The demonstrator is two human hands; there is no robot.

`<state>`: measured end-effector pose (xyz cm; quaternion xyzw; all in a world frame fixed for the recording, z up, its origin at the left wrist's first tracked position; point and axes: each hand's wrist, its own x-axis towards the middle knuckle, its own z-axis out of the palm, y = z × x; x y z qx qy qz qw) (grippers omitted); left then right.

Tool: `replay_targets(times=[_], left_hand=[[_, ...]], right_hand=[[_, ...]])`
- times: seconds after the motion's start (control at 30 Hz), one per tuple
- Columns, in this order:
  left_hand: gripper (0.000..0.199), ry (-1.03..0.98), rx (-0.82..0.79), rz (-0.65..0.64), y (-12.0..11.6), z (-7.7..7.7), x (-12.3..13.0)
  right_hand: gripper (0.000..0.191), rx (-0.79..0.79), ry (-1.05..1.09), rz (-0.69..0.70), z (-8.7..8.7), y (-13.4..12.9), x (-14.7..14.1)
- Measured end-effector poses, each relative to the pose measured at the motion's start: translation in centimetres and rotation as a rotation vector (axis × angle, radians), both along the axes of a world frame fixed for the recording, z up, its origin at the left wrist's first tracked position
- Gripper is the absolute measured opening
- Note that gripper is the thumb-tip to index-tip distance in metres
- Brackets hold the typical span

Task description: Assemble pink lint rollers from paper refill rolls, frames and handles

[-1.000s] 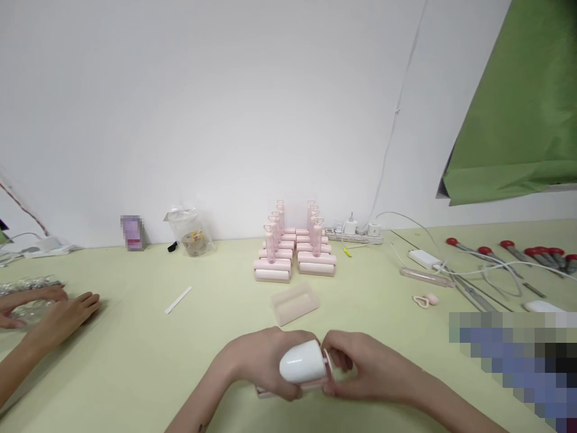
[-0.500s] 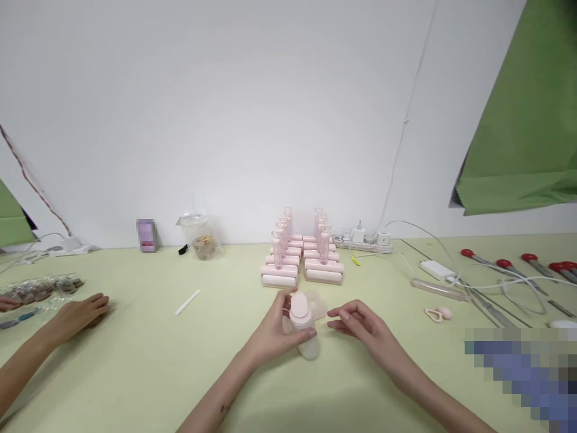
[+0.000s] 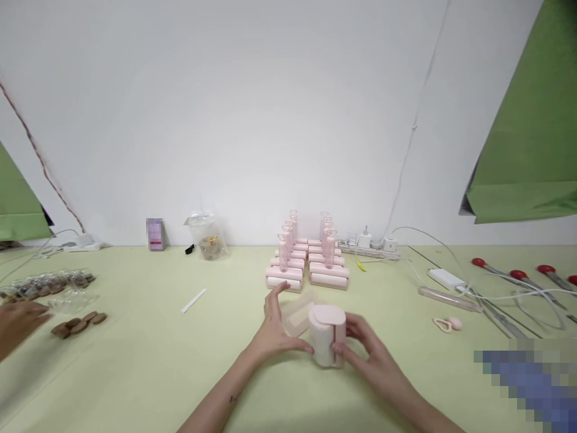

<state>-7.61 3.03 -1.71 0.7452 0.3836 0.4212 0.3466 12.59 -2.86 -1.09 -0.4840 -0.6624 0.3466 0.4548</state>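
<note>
In front of me, a pink-and-white lint roller (image 3: 323,335) stands on its end, its pink oval end cap facing up. My right hand (image 3: 364,350) grips its right side, thumb on the front and fingers behind. On the left, my left hand (image 3: 274,332) is spread, with its thumb tip at the roller's lower left edge; whether it touches I cannot tell. Between the hands, partly behind the roller, is a translucent pale pink piece (image 3: 295,314).
Several pink lint rollers with upright handles (image 3: 283,278) stand in two rows ahead. To the right are a clear tube (image 3: 449,299), a pink heart-shaped loop (image 3: 442,325), cables and red-handled tools (image 3: 518,275). Leftward lie a white strip (image 3: 193,300), brown discs (image 3: 79,325) and another person's hand (image 3: 20,325).
The roller now stands upright between my hands, replacing the smaller pink-capped piece my left hand held. My right hand has closed on it; my left has opened. The other person's hand moved left, uncovering brown discs.
</note>
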Motion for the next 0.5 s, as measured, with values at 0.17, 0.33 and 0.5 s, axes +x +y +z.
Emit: replay_targets(times=[0.17, 0.33, 0.5], left_hand=[[0.083, 0.01, -0.226, -0.215, -0.7, -1.4, 1.0], [0.068, -0.007, -0.334, -0.459, -2.0, -1.0, 1.6], [0.064, -0.044, -0.362, -0.486, -1.6, -1.0, 1.6]], right_hand=[[0.03, 0.16, -0.152, -0.151, 2.2, 0.7, 2.6], [0.029, 0.294, -0.472, 0.109, 3.3, 0.4, 2.8], [0.031, 0.338, -0.624, 0.151, 3.4, 0.3, 2.6]])
